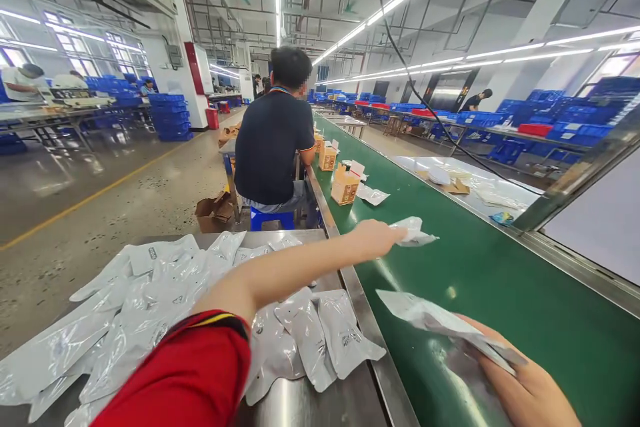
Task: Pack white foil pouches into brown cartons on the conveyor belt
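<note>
My left hand (pixel 376 239) reaches out over the green conveyor belt (pixel 500 287), its fingers closed on a small white plastic pouch (pixel 413 233). Nearer to me, at the lower right, my right hand (pixel 533 383) grips another white pouch (pixel 435 317) by its near end, tilted above the belt. Under and beside my left forearm, a pile of shiny white pouches (pixel 165 293) covers much of the metal table (pixel 285 403). Farther along the belt stands an open printed carton (pixel 346 183), with a flat white pouch (pixel 373 195) lying beside it.
More cartons (pixel 327 155) stand on the belt beyond. A co-worker in a dark shirt (pixel 270 147) sits at the belt's left side on a blue stool (pixel 273 219). A metal rail (pixel 370 340) edges the belt. A cardboard box (pixel 215 211) sits on the floor.
</note>
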`<state>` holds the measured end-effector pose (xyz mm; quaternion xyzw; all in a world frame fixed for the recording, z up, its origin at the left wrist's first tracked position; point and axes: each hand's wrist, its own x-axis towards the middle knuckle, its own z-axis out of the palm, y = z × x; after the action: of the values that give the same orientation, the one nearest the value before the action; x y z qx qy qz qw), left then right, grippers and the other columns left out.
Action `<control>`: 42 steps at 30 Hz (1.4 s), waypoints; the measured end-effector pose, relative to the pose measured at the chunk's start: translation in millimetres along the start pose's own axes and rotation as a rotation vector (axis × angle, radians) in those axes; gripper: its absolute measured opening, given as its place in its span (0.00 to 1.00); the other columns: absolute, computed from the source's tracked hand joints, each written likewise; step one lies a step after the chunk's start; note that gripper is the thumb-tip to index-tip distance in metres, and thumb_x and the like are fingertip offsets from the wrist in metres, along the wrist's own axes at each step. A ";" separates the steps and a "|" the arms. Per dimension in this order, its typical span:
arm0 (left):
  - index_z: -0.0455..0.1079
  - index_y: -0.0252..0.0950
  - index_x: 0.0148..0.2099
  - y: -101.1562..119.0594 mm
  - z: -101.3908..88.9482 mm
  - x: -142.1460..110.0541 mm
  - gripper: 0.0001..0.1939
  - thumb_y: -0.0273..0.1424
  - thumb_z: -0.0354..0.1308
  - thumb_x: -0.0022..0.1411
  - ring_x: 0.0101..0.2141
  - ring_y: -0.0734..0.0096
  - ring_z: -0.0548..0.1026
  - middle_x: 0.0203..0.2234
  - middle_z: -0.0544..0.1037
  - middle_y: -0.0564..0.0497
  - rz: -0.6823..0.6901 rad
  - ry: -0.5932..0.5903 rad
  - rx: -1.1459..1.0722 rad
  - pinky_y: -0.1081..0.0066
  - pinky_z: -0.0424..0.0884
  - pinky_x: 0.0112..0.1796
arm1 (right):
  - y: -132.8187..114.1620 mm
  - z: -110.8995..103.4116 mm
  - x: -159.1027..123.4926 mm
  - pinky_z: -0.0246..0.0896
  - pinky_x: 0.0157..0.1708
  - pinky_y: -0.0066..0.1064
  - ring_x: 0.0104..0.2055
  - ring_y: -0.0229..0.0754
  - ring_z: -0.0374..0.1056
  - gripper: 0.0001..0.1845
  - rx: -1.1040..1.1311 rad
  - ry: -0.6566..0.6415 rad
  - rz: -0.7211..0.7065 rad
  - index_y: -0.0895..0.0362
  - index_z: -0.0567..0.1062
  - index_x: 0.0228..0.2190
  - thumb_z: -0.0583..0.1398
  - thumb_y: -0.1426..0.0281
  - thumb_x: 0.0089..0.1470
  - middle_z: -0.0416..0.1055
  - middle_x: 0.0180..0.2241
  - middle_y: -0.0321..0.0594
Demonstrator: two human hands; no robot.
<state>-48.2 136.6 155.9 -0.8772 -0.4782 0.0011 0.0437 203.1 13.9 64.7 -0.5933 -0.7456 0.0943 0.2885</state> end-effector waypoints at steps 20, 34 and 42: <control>0.58 0.47 0.61 -111.5 50.0 -228.8 0.25 0.24 0.46 0.63 0.40 0.59 0.74 0.41 0.75 0.42 -0.404 -0.167 0.141 0.67 0.67 0.36 | -115.0 115.9 60.7 0.54 0.56 0.54 0.61 0.61 0.52 0.35 0.004 -0.599 -0.428 0.49 0.72 0.51 0.56 0.44 0.46 0.62 0.57 0.45; 0.52 0.53 0.63 -128.3 -26.9 -271.7 0.32 0.21 0.45 0.60 0.35 0.65 0.76 0.37 0.78 0.52 -0.639 -0.039 0.089 0.72 0.66 0.31 | -103.5 134.6 67.3 0.68 0.48 0.44 0.50 0.49 0.68 0.27 -0.113 -0.433 -0.649 0.53 0.74 0.48 0.43 0.60 0.57 0.70 0.51 0.41; 0.64 0.48 0.59 -36.0 -0.1 -456.6 0.26 0.24 0.38 0.64 0.52 0.62 0.70 0.54 0.70 0.48 -0.981 0.329 0.474 0.64 0.69 0.48 | -97.2 140.7 71.1 0.70 0.45 0.44 0.48 0.50 0.69 0.27 -0.115 -0.422 -0.661 0.51 0.75 0.47 0.44 0.58 0.55 0.71 0.49 0.40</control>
<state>-326.2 -227.1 140.6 -0.5070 -0.8033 -0.0486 0.3087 36.9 82.0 19.5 -0.3042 -0.9433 0.0744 0.1102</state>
